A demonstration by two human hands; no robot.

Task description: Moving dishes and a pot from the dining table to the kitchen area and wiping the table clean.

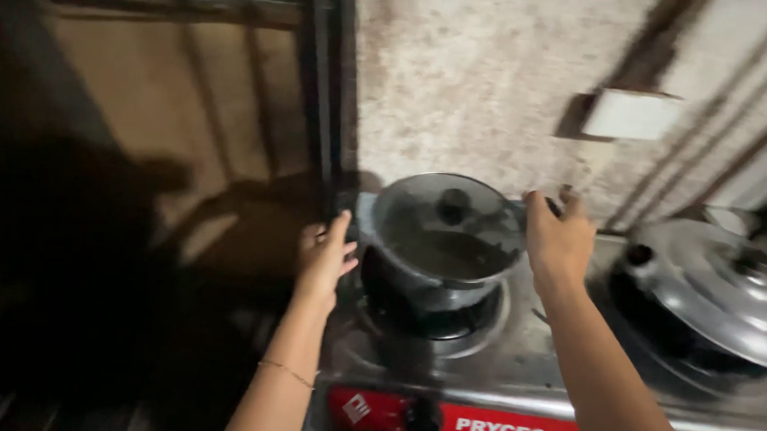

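Dim kitchen light falls on the gas stove (514, 381) with its red front panel, nearest me. Just beyond, on the left burner, sits the small pot (437, 261) under a glass lid (448, 218). My left hand (323, 258) lies open at its left handle, my right hand (559, 236) open at its right rim, the pot squarely between them. Farther right sits a second, metal-lidded pot (708, 290); behind, a stained wall (475, 82).
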